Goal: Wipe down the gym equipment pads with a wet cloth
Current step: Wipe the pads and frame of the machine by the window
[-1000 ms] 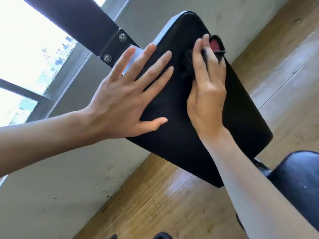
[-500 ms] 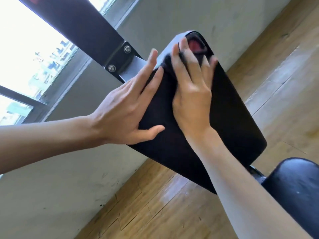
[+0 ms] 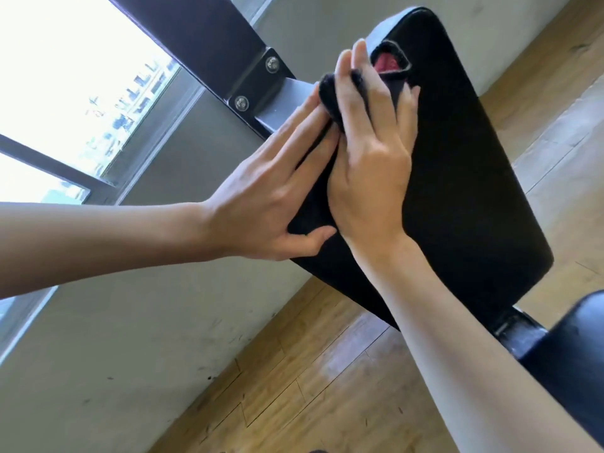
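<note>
I see right hand (image 3: 369, 178) gripping cloth (image 3: 330, 93) bunched between its fingers, pressed on pad (image 3: 474, 191); left hand (image 3: 261, 204) flat, fingers straight, on pad's edge.

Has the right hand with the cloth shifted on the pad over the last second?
Yes. Judged against the bolted bracket, the right hand and cloth have slid across the pad toward its bracket-side edge, up against the left hand.
</note>
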Demonstrator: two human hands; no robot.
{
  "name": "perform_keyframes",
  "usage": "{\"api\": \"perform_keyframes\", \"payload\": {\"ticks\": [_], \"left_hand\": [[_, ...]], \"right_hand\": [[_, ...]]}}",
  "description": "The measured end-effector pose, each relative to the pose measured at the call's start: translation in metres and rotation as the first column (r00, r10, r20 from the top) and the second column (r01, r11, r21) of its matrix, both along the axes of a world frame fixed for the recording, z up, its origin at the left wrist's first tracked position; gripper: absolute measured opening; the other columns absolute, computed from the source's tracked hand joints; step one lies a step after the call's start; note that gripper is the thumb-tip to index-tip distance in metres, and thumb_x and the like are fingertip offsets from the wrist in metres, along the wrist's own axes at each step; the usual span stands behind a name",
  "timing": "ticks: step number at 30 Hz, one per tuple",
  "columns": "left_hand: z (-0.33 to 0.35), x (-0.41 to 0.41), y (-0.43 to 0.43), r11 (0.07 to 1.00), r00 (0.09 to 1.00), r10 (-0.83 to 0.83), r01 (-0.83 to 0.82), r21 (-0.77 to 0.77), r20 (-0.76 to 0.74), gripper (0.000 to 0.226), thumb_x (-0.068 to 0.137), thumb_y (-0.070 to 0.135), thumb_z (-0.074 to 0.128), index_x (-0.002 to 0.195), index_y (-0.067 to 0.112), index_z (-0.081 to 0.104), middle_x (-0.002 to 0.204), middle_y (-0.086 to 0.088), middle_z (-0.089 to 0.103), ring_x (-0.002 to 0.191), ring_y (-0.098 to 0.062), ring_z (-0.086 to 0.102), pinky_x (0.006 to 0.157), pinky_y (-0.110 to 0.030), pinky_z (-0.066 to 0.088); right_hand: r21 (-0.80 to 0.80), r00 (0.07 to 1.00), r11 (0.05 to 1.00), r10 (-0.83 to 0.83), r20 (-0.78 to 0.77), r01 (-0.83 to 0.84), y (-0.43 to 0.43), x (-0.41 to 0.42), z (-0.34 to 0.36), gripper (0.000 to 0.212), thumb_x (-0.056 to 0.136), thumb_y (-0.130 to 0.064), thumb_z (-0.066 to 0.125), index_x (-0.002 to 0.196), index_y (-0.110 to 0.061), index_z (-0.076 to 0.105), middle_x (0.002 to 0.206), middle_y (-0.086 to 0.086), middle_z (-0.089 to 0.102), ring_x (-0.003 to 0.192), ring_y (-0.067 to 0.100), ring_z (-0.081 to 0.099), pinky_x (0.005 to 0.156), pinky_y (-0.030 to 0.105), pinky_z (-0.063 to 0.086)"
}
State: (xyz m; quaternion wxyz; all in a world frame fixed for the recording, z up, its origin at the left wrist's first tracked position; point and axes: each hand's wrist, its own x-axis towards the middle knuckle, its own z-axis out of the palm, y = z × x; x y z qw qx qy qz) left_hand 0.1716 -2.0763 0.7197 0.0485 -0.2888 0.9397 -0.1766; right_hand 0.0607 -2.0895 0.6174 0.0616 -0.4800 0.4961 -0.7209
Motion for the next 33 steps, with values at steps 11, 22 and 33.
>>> {"api": "perform_keyframes", "payload": {"ticks": [11, 22, 33], "left_hand": [[-0.001, 0.007, 0.001, 1.000, 1.000, 0.007, -0.007, 0.009, -0.014, 0.099, 0.088, 0.050, 0.059, 0.149, -0.021, 0.029, 0.158, -0.042, 0.019, 0.152, -0.054, 0.017, 0.121, -0.059, 0.029], [-0.006, 0.008, 0.005, 0.995, 0.996, -0.048, 0.054, -0.081, 0.069, 0.093, 0.092, 0.067, 0.048, 0.148, -0.007, 0.046, 0.162, -0.020, 0.036, 0.152, -0.052, 0.020, 0.115, -0.061, 0.037], [-0.003, 0.001, 0.009, 0.999, 0.998, 0.043, -0.042, 0.029, -0.044, 0.115, 0.089, 0.079, 0.030, 0.152, -0.017, 0.025, 0.158, -0.046, 0.015, 0.154, -0.050, 0.017, 0.119, -0.050, 0.039]], "right_hand": [[0.375, 0.985, 0.927, -0.083, 0.153, 0.020, 0.055, -0.006, -0.103, 0.054, 0.099, 0.010, 0.043, 0.152, 0.000, 0.043, 0.160, 0.018, 0.039, 0.147, 0.032, 0.036, 0.123, 0.055, 0.027], [0.387, 0.990, 0.922, 0.059, -0.125, -0.006, 0.087, -0.021, -0.178, 0.058, 0.097, 0.016, 0.042, 0.150, -0.006, 0.049, 0.160, 0.017, 0.039, 0.142, 0.047, 0.036, 0.121, 0.059, 0.028], [0.119, 0.995, 0.990, -0.083, 0.051, 0.077, 0.028, 0.036, -0.010, 0.035, 0.103, -0.013, 0.062, 0.138, -0.007, 0.063, 0.152, 0.023, 0.048, 0.138, 0.046, 0.047, 0.120, 0.059, 0.029]]}}
